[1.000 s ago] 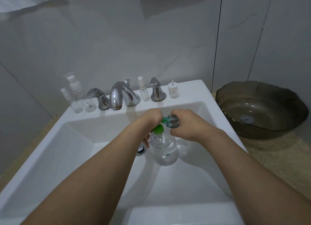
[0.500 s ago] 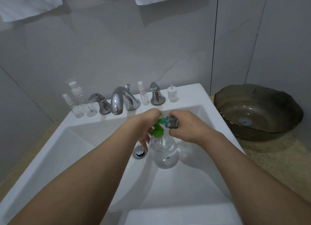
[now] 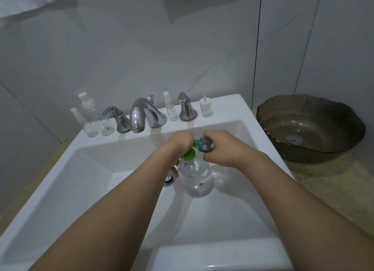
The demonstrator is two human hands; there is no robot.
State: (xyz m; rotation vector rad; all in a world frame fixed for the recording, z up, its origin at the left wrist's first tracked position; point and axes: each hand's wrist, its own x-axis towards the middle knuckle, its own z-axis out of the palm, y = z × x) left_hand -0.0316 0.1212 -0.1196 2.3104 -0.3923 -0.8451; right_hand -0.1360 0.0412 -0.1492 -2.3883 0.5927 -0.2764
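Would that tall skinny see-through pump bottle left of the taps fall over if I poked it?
Probably: the tall, narrow clear plastic pump bottle looks nearly empty, so likely light and tippy. Being round, it might roll along the white sink ledge into the basin.

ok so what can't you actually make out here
- Head view: whether anything flows from the small bottle into the green funnel; too small and dim.
- Head view: how the left hand grips the large bottle; hidden by the hand's own back.
- Head view: drain, partly behind that hand and bottle.
- Head view: towels, cut off by the top edge.
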